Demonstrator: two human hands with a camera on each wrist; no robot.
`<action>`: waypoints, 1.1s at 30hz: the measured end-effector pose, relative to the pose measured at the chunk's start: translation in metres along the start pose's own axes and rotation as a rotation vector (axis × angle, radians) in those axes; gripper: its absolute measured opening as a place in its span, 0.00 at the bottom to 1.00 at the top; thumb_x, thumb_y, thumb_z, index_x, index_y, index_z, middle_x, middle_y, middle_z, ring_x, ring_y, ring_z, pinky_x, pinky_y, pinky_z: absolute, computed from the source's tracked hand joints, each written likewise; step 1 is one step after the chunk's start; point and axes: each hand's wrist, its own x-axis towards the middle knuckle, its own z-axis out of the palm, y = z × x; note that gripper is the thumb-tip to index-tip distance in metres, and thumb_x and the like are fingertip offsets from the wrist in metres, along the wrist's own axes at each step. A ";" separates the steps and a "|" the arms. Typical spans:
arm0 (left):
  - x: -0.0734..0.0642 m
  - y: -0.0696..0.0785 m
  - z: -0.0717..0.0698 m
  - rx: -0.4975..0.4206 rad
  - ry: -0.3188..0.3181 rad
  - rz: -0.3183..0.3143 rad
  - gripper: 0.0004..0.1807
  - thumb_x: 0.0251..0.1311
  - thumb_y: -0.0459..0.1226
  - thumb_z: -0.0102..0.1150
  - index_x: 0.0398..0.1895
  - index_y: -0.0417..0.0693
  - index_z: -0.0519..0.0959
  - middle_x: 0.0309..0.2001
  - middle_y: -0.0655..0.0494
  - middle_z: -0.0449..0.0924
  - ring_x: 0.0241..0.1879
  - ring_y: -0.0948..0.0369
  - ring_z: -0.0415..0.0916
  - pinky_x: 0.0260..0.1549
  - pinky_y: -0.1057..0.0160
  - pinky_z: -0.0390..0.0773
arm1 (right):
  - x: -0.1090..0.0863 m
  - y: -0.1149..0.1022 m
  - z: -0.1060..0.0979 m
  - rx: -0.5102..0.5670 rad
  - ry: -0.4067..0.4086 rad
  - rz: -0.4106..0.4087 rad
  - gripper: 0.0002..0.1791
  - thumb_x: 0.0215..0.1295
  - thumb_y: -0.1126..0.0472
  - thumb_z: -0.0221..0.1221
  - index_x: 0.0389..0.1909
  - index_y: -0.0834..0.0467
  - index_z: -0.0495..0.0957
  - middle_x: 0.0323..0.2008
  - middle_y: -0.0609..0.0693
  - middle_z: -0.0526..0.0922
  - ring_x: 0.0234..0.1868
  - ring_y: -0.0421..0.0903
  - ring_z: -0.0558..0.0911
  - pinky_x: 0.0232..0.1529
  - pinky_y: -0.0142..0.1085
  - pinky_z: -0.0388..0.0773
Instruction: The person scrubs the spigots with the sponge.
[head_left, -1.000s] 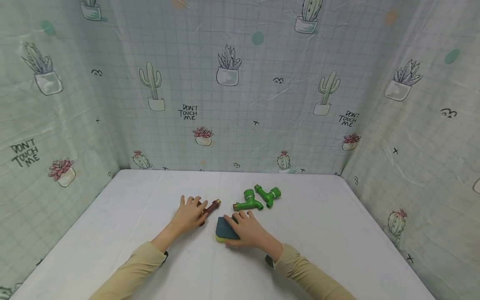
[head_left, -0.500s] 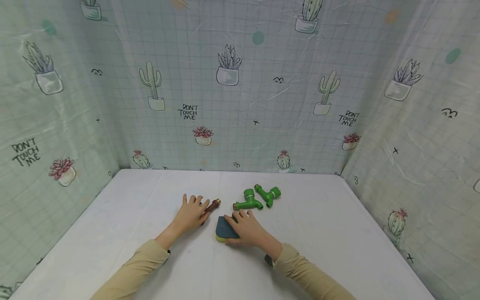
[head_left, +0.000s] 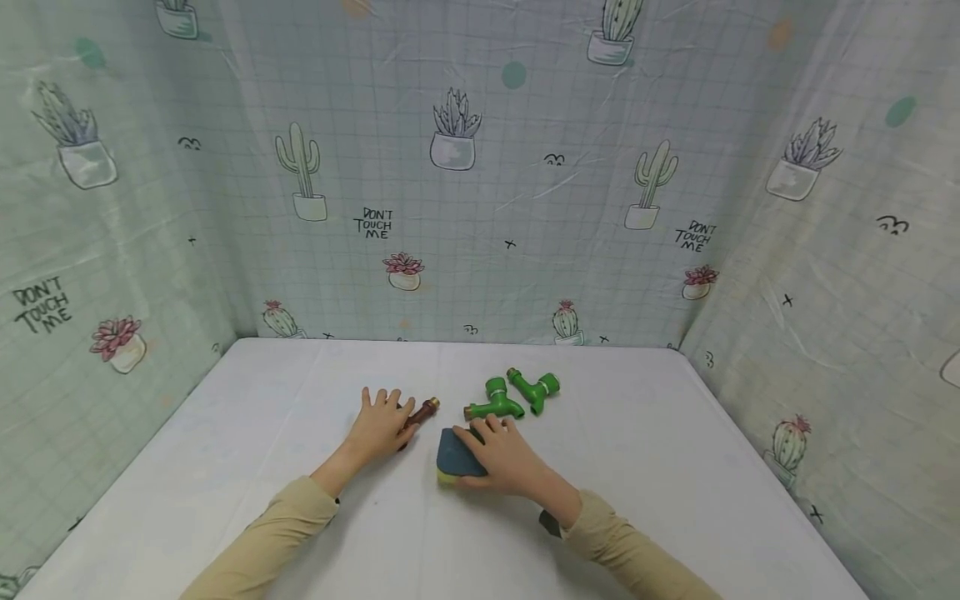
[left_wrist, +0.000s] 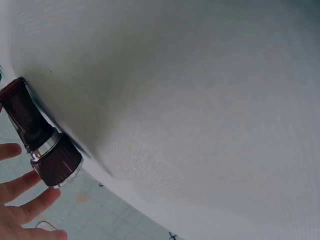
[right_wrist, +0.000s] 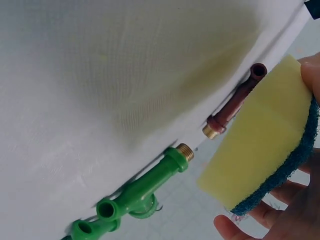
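Observation:
My left hand (head_left: pixel 378 427) holds a dark brown tap (head_left: pixel 424 412) that lies at the middle of the table, thumb and fingers around its body. In the left wrist view the tap's ribbed knob (left_wrist: pixel 59 161) sits against spread fingertips (left_wrist: pixel 42 200). My right hand (head_left: pixel 506 457) grips a sponge (head_left: pixel 456 455) with a dark blue-green scouring side up and yellow foam below. In the right wrist view the yellow foam (right_wrist: pixel 257 132) faces the camera, with a thumb on one side and fingers on the other. The palm hides part of the sponge.
Two green taps lie just beyond the right hand: a nearer one (head_left: pixel 495 402) with a brass thread, and a farther one (head_left: pixel 535 390) beside it. The white table (head_left: pixel 637 467) is bounded by hanging cloth (head_left: pixel 480 208) printed with cacti at the back and sides.
My right hand has shifted slightly right and upward with the sponge, which shows more tilt. My left hand stays at the brown tap, and both green taps stay put.

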 end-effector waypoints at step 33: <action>0.008 0.005 0.003 0.081 -0.205 -0.035 0.21 0.49 0.57 0.57 0.34 0.50 0.79 0.37 0.43 0.75 0.38 0.43 0.73 0.43 0.30 0.65 | -0.074 0.025 -0.014 0.045 0.139 0.021 0.41 0.50 0.32 0.53 0.63 0.49 0.61 0.49 0.50 0.68 0.44 0.45 0.64 0.39 0.39 0.68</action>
